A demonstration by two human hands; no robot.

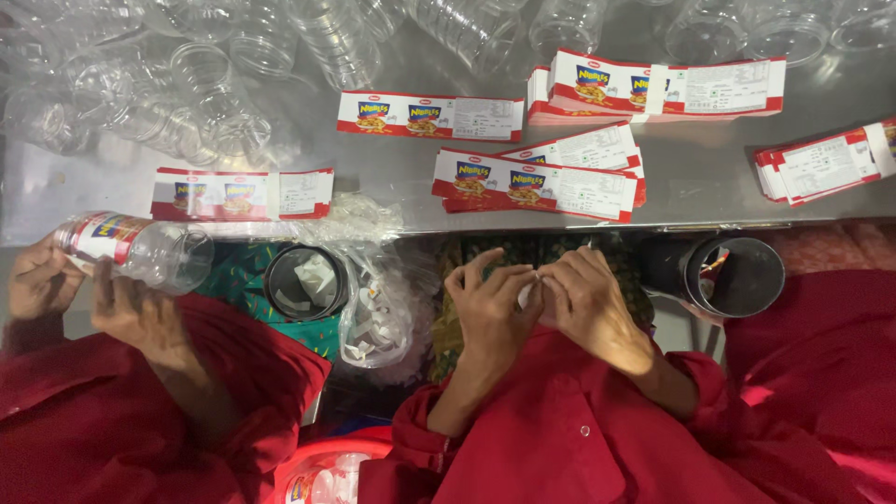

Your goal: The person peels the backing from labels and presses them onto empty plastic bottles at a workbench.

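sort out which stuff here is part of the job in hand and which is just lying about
In use:
left hand and right hand, pinching a small white strip
label stacks
clear jars

Lying about:
black tubes
bag of paper scraps
co-worker's labelled jar

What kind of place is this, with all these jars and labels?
Probably a small packing workshop where jars get labelled by hand: clear plastic jars heaped on a steel table, stacks of red-and-white printed paper labels, and a co-worker's hand on a labelled jar.
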